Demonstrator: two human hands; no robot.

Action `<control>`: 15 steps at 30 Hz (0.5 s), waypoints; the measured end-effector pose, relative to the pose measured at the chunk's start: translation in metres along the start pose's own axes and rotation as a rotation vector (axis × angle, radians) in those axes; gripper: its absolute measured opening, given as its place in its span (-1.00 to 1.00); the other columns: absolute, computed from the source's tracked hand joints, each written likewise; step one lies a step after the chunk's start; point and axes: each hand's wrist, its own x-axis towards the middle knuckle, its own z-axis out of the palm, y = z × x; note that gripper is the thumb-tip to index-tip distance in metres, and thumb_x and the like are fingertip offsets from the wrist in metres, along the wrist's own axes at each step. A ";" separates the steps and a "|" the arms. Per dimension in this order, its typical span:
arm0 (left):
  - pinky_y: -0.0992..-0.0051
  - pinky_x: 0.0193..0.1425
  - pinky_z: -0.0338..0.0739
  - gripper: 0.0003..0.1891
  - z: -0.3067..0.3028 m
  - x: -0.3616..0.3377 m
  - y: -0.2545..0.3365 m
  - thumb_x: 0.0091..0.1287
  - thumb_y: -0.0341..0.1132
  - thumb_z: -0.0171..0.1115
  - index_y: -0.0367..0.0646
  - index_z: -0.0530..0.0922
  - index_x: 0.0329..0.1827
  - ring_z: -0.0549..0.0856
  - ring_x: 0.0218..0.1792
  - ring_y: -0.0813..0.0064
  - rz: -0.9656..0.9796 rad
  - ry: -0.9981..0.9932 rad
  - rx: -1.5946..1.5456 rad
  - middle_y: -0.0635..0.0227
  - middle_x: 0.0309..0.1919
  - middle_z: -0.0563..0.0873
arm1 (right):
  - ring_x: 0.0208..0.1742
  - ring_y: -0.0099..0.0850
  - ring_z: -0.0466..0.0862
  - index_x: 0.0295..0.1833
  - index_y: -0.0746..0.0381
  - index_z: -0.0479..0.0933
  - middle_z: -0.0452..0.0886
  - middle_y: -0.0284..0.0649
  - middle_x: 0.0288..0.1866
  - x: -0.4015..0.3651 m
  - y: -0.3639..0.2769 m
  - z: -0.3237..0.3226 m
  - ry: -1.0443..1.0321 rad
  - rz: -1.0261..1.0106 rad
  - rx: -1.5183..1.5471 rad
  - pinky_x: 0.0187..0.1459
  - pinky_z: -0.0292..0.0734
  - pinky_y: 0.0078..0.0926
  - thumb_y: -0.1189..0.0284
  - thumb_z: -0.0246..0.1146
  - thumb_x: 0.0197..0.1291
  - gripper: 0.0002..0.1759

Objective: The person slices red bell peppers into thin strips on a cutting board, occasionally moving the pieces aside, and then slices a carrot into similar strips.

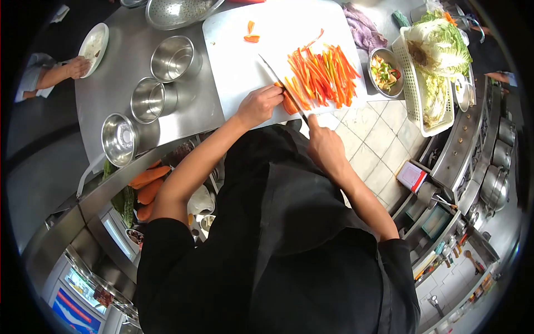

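My right hand (pixel 325 140) is closed round the handle of a kitchen knife (pixel 281 80), whose blade slants up and left across a white cutting board (pixel 231 72). My left hand (pixel 260 106) has its fingers curled on a red pepper piece (pixel 290 104) at the board's near edge, right against the blade. Just right of the knife lies a spread pile of red and orange pepper strips (pixel 325 75). A few small pepper pieces (pixel 252 38) rest near the far side of the board.
Steel bowls (pixel 172 58) and a colander (pixel 178 12) stand left of the board. To the right are a bowl of cut vegetables (pixel 385 71), a purple cloth (pixel 364 28) and a white basket (pixel 411 94) with napa cabbage (pixel 439 44). Another person's hand (pixel 77 67) holds a plate (pixel 94 47).
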 end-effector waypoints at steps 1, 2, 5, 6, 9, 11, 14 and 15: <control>0.35 -0.14 0.59 -0.87 0.001 -0.002 -0.001 -0.02 -0.62 0.10 -0.32 0.55 -0.41 0.64 -0.21 0.21 0.012 0.008 0.017 0.21 -0.28 0.61 | -0.45 0.17 0.61 -0.07 0.33 0.24 0.57 0.20 -0.53 -0.002 0.001 0.002 -0.003 -0.004 -0.004 -0.36 0.49 0.08 0.60 0.00 0.07 -0.74; 0.35 -0.14 0.59 -0.87 0.001 -0.004 -0.002 -0.02 -0.62 0.10 -0.32 0.55 -0.41 0.64 -0.21 0.21 0.009 0.012 0.018 0.21 -0.28 0.61 | -0.45 0.16 0.61 -0.08 0.33 0.24 0.57 0.20 -0.53 -0.003 0.004 0.008 -0.003 0.002 -0.001 -0.36 0.48 0.08 0.59 0.01 0.07 -0.75; 0.28 -0.05 0.58 -0.79 -0.001 -0.010 -0.003 0.06 -0.61 0.04 -0.31 0.57 -0.26 0.64 -0.10 0.08 -0.037 -0.030 -0.016 0.09 -0.16 0.64 | -0.45 0.16 0.61 -0.09 0.32 0.24 0.57 0.21 -0.54 0.012 0.007 0.023 0.058 -0.050 0.015 -0.37 0.47 0.09 0.58 0.02 0.09 -0.76; 0.28 -0.04 0.58 -0.79 -0.002 -0.010 -0.004 0.06 -0.61 0.05 -0.31 0.58 -0.25 0.65 -0.09 0.08 -0.053 -0.050 -0.014 0.08 -0.16 0.64 | -0.45 0.17 0.61 -0.10 0.32 0.24 0.57 0.22 -0.54 0.019 0.004 0.023 0.123 -0.105 0.028 -0.37 0.47 0.10 0.58 0.03 0.10 -0.77; 0.28 -0.05 0.59 -0.79 0.001 -0.010 -0.002 0.06 -0.61 0.06 -0.32 0.59 -0.24 0.65 -0.09 0.08 -0.038 -0.039 -0.001 0.08 -0.16 0.65 | -0.45 0.17 0.61 -0.09 0.31 0.24 0.56 0.22 -0.54 0.021 -0.001 0.008 0.071 -0.098 0.006 -0.36 0.47 0.10 0.59 0.02 0.11 -0.77; 0.27 -0.08 0.59 -0.80 0.003 -0.013 -0.004 0.09 -0.59 0.06 -0.34 0.58 -0.24 0.66 -0.14 0.08 -0.039 -0.010 0.028 0.08 -0.16 0.66 | -0.44 0.17 0.61 -0.09 0.31 0.24 0.56 0.22 -0.54 0.007 -0.006 -0.001 0.033 -0.059 -0.003 -0.36 0.47 0.10 0.59 0.02 0.11 -0.77; 0.26 -0.08 0.59 -0.82 0.006 -0.016 -0.005 0.12 -0.56 0.05 -0.35 0.58 -0.24 0.65 -0.14 0.07 -0.043 -0.001 0.008 0.07 -0.15 0.65 | -0.44 0.17 0.61 -0.06 0.31 0.25 0.56 0.21 -0.54 0.011 0.001 0.010 0.002 -0.025 0.012 -0.35 0.47 0.11 0.59 0.01 0.12 -0.76; 0.26 -0.08 0.59 -0.82 0.005 -0.015 -0.004 0.12 -0.56 0.05 -0.35 0.58 -0.24 0.65 -0.14 0.07 -0.043 0.001 0.008 0.07 -0.15 0.65 | -0.44 0.17 0.61 -0.05 0.31 0.26 0.57 0.21 -0.54 0.020 0.001 0.015 0.044 -0.069 0.028 -0.35 0.47 0.11 0.58 0.01 0.12 -0.74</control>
